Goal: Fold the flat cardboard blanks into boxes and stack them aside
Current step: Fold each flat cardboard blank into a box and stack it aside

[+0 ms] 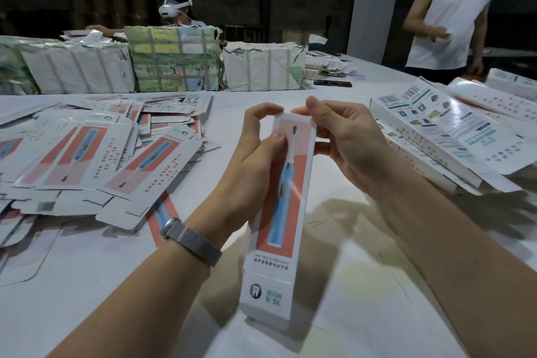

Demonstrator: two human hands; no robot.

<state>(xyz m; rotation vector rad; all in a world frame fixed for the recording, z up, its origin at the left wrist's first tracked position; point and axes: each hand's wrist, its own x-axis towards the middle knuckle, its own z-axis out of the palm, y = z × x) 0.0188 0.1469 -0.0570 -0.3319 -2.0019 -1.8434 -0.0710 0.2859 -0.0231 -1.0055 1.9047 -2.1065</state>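
Note:
I hold a long, narrow white box (279,212) with an orange panel and a blue toothbrush picture, standing on end above the white table (87,285). My left hand (255,145) grips its upper left side, thumb on the printed face and forefinger curled to the top end. My right hand (345,136) holds the upper right side, its thumb and forefinger pinching the top flap. A loose heap of flat blanks (87,160) with the same print lies to the left.
More printed blanks and folded boxes (453,136) lie piled at the right. Taped paper-wrapped bundles (174,58) line the far edge. A person in a headset sits behind them; another in a white sleeveless top stands at the far right. A dark phone (332,83) lies beyond.

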